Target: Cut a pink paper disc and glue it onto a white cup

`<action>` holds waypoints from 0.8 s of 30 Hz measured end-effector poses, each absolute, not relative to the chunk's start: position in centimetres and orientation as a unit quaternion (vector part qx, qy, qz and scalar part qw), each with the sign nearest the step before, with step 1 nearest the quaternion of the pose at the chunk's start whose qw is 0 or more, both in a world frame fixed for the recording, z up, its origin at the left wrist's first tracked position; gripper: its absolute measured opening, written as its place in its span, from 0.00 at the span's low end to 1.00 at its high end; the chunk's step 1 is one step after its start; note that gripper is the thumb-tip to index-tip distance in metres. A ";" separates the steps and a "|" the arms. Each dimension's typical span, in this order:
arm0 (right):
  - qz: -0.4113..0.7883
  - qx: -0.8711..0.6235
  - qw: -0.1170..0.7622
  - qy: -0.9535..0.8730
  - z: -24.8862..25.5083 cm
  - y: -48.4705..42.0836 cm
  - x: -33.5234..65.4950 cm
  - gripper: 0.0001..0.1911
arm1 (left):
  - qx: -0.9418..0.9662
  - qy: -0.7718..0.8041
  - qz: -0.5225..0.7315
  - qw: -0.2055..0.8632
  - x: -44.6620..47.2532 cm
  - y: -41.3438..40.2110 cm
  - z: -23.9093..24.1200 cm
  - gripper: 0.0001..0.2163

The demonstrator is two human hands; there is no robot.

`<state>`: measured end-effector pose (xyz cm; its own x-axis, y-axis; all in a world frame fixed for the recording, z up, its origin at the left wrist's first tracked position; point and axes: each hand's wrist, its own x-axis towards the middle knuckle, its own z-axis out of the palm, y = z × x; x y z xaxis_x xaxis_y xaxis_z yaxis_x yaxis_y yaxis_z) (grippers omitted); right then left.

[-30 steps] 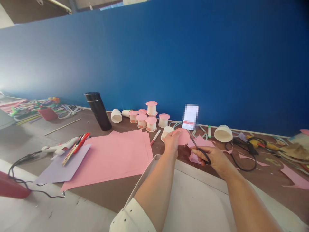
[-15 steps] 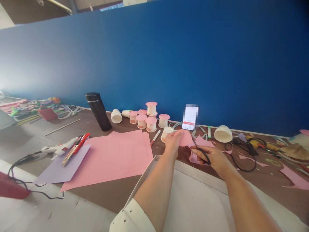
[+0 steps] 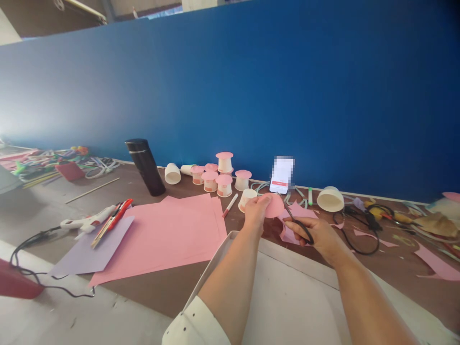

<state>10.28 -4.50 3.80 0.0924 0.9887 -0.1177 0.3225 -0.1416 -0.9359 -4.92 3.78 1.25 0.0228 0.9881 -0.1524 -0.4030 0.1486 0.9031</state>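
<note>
Pink disc [image 3: 275, 206] in pinching left hand [image 3: 255, 212], right hand [image 3: 317, 234] curled around scissors [image 3: 308, 234], forearms [image 3: 232, 287] outstretched.

Blue partition [image 3: 230, 96] across bkgd, pale glare [image 3: 14, 105] at L end, dk brn tabletop [image 3: 154, 287] along its base

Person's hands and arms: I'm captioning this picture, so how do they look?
The left hand and right hand are ungloved. A cream sleeve with small dark dots shows on the left arm; the right forearm has none in view.
</note>
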 end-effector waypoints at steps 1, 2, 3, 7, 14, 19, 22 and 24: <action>0.422 -0.626 0.392 -0.525 3.8 -4.5 10.3 0.26 | 0.343 0.425 0.555 0.628 -4.9 3.8 1.3 0.17; 0.420 -0.625 0.392 -0.529 3.7 -4.5 10.3 0.26 | 0.343 0.425 0.554 0.628 -4.9 3.8 1.3 0.17; 0.417 -0.623 0.390 -0.535 3.7 -4.4 10.4 0.26 | 0.342 0.425 0.554 0.628 -4.9 3.8 1.3 0.17; 0.399 -0.624 0.380 -0.554 3.7 -4.4 10.4 0.26 | 0.347 0.428 0.554 0.625 -4.9 3.8 1.3 0.16; 0.380 -0.630 0.370 -0.567 3.8 -4.6 10.5 0.27 | 0.352 0.432 0.545 0.626 -5.0 3.9 1.1 0.16; 0.391 -0.622 0.389 -0.557 3.7 -4.6 10.4 0.28 | 0.324 0.423 0.571 0.625 -4.7 4.1 0.8 0.17; 0.390 -0.620 0.407 -0.545 3.7 -4.5 10.1 0.30 | 0.272 0.408 0.579 0.652 -4.3 3.9 1.0 0.18; 0.393 -0.622 0.420 -0.531 3.7 -4.4 9.9 0.32 | 0.236 0.389 0.571 0.683 -4.0 3.7 1.2 0.18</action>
